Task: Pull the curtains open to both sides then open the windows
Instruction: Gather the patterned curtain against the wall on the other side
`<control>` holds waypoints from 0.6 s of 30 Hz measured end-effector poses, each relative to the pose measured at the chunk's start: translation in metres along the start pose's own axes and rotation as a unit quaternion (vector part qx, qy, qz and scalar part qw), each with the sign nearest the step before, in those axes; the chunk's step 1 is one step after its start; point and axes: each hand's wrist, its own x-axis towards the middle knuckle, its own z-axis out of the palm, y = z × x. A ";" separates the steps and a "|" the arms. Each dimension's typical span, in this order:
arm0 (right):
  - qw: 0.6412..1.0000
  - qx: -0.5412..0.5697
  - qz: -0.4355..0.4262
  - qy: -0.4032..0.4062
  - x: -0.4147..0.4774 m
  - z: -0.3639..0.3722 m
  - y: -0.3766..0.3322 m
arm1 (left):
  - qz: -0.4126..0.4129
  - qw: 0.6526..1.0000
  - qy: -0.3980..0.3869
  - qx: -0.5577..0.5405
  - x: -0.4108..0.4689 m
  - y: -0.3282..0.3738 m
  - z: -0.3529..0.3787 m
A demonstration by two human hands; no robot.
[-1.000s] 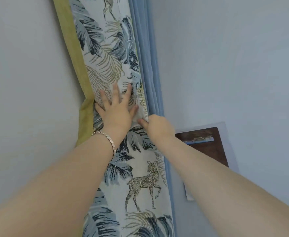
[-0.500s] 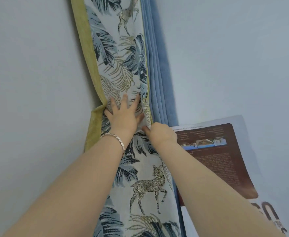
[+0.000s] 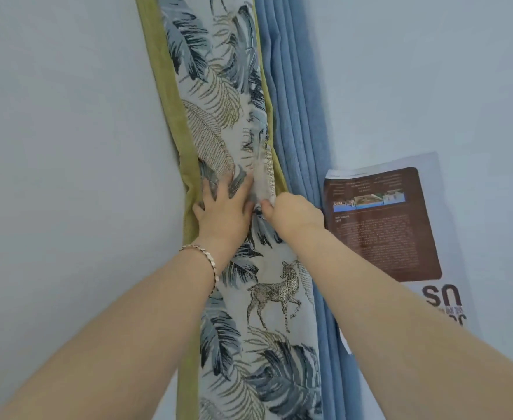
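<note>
Leftmost, a pale blue-grey wall [image 3: 61,147] fills the side of the view. Next to it hangs the patterned curtain [image 3: 219,95], gathered into a narrow bundle that runs from the top edge to the bottom; it has an olive-green border along its left side and a print of dark and gold leaves with a gold deer lower down. The left hand [image 3: 223,212] lies flat against this curtain with its fingers spread, the fingertips pressed into a fold of the fabric, gripping nothing. A bracelet [image 3: 202,260] circles the left wrist. Just to the right, the right hand [image 3: 294,215] is curled into a loose fist against the curtain's right edge, thumb and fingers closed around a pinch of the patterned cloth. Both forearms reach up from the lower corners. Directly behind that edge hangs a plain blue curtain [image 3: 297,116], also bunched into vertical pleats and touching the patterned one. Further right, a poster [image 3: 382,225] with a brown panel, a small photo strip and large dark letters sits on the wall beside the blue curtain.
</note>
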 end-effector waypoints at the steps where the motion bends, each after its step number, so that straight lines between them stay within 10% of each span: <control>1: 1.000 0.012 -0.001 -0.008 -0.011 -0.006 -0.003 | -0.003 1.000 -0.019 0.010 -0.015 0.000 -0.010; 11: 0.948 0.275 -0.024 -0.158 -0.132 -0.059 -0.022 | -0.106 0.987 -0.114 0.049 -0.122 0.031 -0.115; 18: 0.770 0.513 0.100 -0.366 -0.196 -0.100 -0.027 | -0.050 0.977 -0.112 0.172 -0.186 0.023 -0.192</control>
